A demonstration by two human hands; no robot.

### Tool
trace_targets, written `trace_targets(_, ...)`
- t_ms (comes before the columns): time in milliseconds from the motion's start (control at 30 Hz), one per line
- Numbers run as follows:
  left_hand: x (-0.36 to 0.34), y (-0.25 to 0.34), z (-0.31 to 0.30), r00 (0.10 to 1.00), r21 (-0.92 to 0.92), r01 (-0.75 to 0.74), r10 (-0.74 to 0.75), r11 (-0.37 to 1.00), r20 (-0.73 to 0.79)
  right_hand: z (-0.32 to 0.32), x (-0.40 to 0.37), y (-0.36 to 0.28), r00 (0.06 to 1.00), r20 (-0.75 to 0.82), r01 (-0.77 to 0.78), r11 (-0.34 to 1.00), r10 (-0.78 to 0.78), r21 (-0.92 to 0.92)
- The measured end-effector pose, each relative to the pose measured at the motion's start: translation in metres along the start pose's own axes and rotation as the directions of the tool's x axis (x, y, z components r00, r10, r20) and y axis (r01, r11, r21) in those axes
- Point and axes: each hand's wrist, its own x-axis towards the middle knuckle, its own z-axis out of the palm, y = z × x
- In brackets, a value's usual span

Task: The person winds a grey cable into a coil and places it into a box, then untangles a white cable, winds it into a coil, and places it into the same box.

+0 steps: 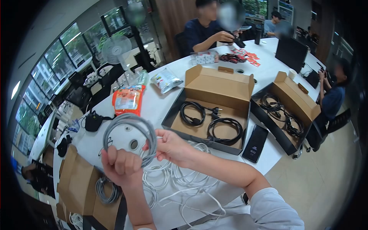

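Observation:
A coil of grey cable (130, 118) is held up over the white table, gripped by both hands. My left hand (124, 166) has its fingers curled round the coil's lower left side. My right hand (172, 147) pinches the coil's right side between thumb and fingers. Below and behind the hands, loops of white cable (191, 174) lie loose on the table. At lower left, an open cardboard box (76, 174) contains another grey cable coil (108, 190) and a white cable coil (76, 220).
Coiled black power cables (225, 130) sit in an open box (214, 82) ahead; another open box (297, 90) holds black cables. A phone (255, 143) lies near the table edge (274, 163). Snack bags (128, 100) stand beyond my hands. A person (201, 32) sits across the table.

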Motion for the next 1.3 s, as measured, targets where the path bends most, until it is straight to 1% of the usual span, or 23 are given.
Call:
trace_targets(33, -0.001, -0.001, 0.002, 1.000, 0.024, -0.007, 0.007, 1.000, 0.001, 0.001, 0.001, 0.003, 0.999, -0.013, 0.035, 0.999, -0.035, 0.018)
trace_targets(67, -0.001, -0.003, 0.003, 1.000, 0.051, -0.012, 0.011, 0.999, 0.004, 0.004, 0.002, 0.004, 0.994, -0.052, 0.089, 0.995, -0.091, -0.051)
trace_targets(167, -0.002, -0.003, 0.003, 1.000, 0.109, -0.016, 0.015, 0.994, 0.006, 0.008, 0.003, 0.007, 0.978, -0.088, 0.172, 0.972, -0.188, -0.160)
trace_targets(233, -0.003, -0.002, 0.002, 1.000, 0.121, -0.018, 0.019, 0.993, -0.002, 0.012, -0.001, 0.001, 0.982, -0.034, 0.173, 0.954, -0.187, -0.244)
trace_targets(367, -0.005, -0.012, 0.005, 0.996, 0.140, 0.058, -0.066, 0.988, 0.055, 0.012, -0.005, -0.008, 0.988, 0.038, 0.149, 0.899, -0.147, -0.412)
trace_targets(433, -0.006, -0.014, 0.002, 0.997, 0.040, 0.078, -0.079, 0.996, 0.014, 0.008, -0.008, -0.017, 0.991, 0.065, 0.135, 0.866, -0.118, -0.481)
trace_targets(467, -0.005, -0.015, 0.002, 0.996, -0.023, 0.091, -0.091, 0.996, -0.002, 0.003, -0.010, -0.022, 0.994, 0.100, 0.079, 0.923, -0.044, -0.376)
trace_targets(500, -0.004, -0.015, 0.001, 0.994, -0.086, 0.104, -0.106, 0.991, -0.016, 0.002, -0.009, -0.023, 0.997, 0.066, 0.049, 0.934, -0.028, -0.354)
trace_targets(600, -0.006, -0.016, 0.001, 0.993, -0.018, 0.104, -0.105, 0.994, -0.059, -0.005, -0.004, -0.027, 1.000, -0.015, -0.016, 0.964, 0.012, -0.265)
trace_targets(700, -0.008, -0.016, 0.008, 0.991, 0.117, 0.120, -0.111, 0.986, -0.076, -0.010, -0.001, -0.023, 1.000, 0.028, 0.020, 0.973, -0.014, -0.231)
trace_targets(733, -0.009, -0.017, 0.009, 0.991, 0.159, 0.116, -0.105, 0.980, -0.079, -0.008, -0.001, -0.023, 1.000, -0.016, -0.007, 0.978, 0.003, -0.207)
trace_targets(833, -0.012, -0.017, 0.014, 0.992, 0.292, 0.102, -0.076, 0.951, -0.098, -0.009, 0.000, -0.021, 0.999, 0.045, 0.040, 0.970, -0.030, -0.239)
trace_targets(867, -0.013, -0.019, 0.016, 0.992, 0.338, 0.096, -0.062, 0.936, -0.109, -0.011, 0.001, -0.022, 0.995, 0.091, 0.053, 0.962, -0.029, -0.267)
trace_targets(900, -0.013, -0.020, 0.018, 0.991, 0.383, 0.092, -0.049, 0.919, -0.122, -0.010, 0.001, -0.023, 0.995, 0.094, 0.048, 0.964, -0.024, -0.261)
trace_targets(967, -0.014, -0.021, 0.018, 0.988, 0.415, 0.080, -0.017, 0.906, -0.154, -0.008, -0.001, -0.026, 0.996, 0.092, 0.035, 0.969, -0.013, -0.246)
trace_targets(1067, -0.013, -0.022, 0.016, 0.983, 0.432, 0.062, 0.019, 0.900, -0.180, -0.005, -0.001, -0.030, 0.996, 0.089, -0.005, 0.990, 0.018, -0.140)
trace_targets(1167, -0.013, -0.023, 0.013, 0.977, 0.449, 0.021, 0.076, 0.893, -0.198, 0.002, -0.005, -0.030, 0.996, 0.084, 0.026, 0.994, -0.018, -0.106)
trace_targets(1200, -0.013, -0.023, 0.013, 0.974, 0.456, 0.004, 0.100, 0.890, -0.204, 0.003, -0.006, -0.031, 0.993, 0.115, 0.022, 0.995, -0.011, -0.094)
trace_targets(1267, -0.014, -0.025, 0.015, 0.973, 0.530, -0.020, 0.139, 0.848, -0.185, 0.002, -0.007, -0.034, 0.984, 0.177, 0.011, 0.997, 0.001, -0.070)
trace_targets(1300, -0.015, -0.025, 0.016, 0.972, 0.566, -0.031, 0.157, 0.824, -0.174, 0.001, -0.006, -0.035, 0.972, 0.234, 0.009, 1.000, -0.003, -0.026)
